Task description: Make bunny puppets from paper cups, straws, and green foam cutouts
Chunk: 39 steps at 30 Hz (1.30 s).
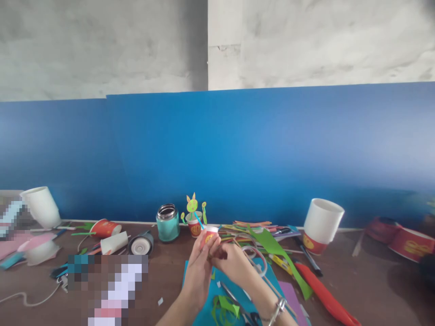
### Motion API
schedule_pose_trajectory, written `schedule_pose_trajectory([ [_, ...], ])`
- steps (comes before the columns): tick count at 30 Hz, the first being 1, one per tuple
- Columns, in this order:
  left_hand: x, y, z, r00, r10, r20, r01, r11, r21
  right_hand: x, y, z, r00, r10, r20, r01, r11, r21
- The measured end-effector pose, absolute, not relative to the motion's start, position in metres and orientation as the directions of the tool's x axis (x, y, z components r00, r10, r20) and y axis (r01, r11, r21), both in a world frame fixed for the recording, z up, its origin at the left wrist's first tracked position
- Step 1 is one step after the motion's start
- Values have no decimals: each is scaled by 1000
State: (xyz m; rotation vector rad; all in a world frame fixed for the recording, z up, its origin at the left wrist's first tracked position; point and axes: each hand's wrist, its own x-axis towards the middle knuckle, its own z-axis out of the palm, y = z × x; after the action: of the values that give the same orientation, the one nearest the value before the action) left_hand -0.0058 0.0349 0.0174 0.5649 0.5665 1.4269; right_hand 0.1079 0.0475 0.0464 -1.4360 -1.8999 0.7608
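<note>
My left hand is closed around a small red paper cup with a white rim, held up over the table. A blue straw slants up to the left beside the cup's rim. My right hand is pinched near the cup's lower side; what its fingertips hold, if anything, is hidden. Just behind stands another red paper cup with a green paper animal head with ears and two small green arms. Below my hands lie scissors and green paper scraps on a blue sheet.
Left are a turquoise thermos, its lid and tipped cups. Right are pipe cleaners, a tape roll, green paper, a red balloon-like strip and stacked cups. A blue partition stands behind.
</note>
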Motion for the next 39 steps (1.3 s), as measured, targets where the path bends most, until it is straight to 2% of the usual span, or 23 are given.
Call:
schedule_pose_trajectory([
  [4,-6,34,20,65,998,-23,-738,64,672,109,46,51,-175,976,131,618,212,-757],
  [10,-5,35,20,57,998,-24,-716,57,696,111,44,53,-290,956,33,494,179,-851],
  [14,-6,36,18,59,998,-30,-659,61,749,112,49,44,-291,953,86,440,213,-872],
  [17,-8,38,16,51,998,-20,-543,44,839,116,55,40,-313,940,135,418,264,-869],
  [22,-11,40,10,22,999,28,-315,-19,949,126,58,42,-244,961,131,548,248,-799],
  [27,-13,42,8,-126,989,77,-238,-105,965,131,54,53,-190,963,190,585,266,-766],
  [30,-15,44,6,-192,971,140,-154,-171,973,128,49,59,-124,962,244,673,263,-692],
  [34,-17,46,2,-228,938,262,-59,-282,958,120,44,61,-178,954,243,752,291,-592],
  [39,-17,46,-3,-199,900,388,147,-363,920,112,39,58,-123,966,228,820,229,-524],
])
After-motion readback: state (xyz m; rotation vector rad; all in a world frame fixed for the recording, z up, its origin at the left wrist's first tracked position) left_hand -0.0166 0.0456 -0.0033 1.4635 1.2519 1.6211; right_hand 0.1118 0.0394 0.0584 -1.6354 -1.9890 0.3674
